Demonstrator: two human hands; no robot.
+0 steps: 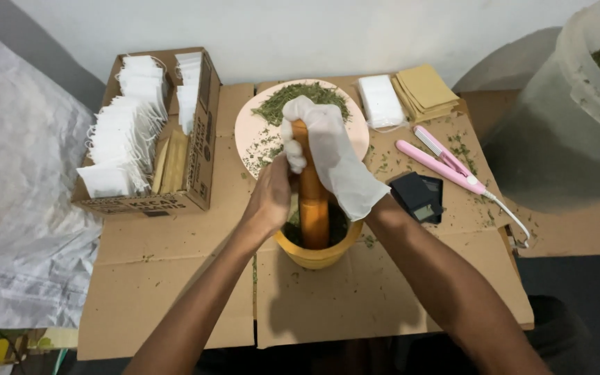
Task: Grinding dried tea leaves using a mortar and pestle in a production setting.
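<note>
both hands wrap the wooden pestle (312, 201): right hand (328, 153), in a white glove, is closed around the top of the shaft, and the bare left hand (272, 198) is closed on the shaft just below it from the left side. pestle stands nearly upright, lower end down inside the yellow mortar (317, 255), which sits near the front middle of the flattened cardboard sheets (175, 278) covering the work surface. dark green crushed herb shows inside the mortar around the pestle foot. just right of the mortar, touching or nearly touching the right forearm, lies a small black pocket scale (418, 196). beyond that, a pink hair-straightener style sealer (442, 163) lies diagonally, its white cord (512, 219) trailing toward the right edge of the cardboard. directly behind the hands is a round pink plate (248, 128) with a heap of dried green leaves (300, 97) on its far half; loose leaf bits are scattered on the cardboard around it. far right of the plate: a stack of white empty filter bags (380, 101) beside a stack of tan paper envelopes (425, 90). left of the plate, an open cardboard box (199, 139) holds rows of white filled tea bags with strings (130, 125). crumpled white plastic sheet (15, 208) at far left. at far right, a big translucent bucket (571, 118) with more dried herb, only partly in view.
</note>
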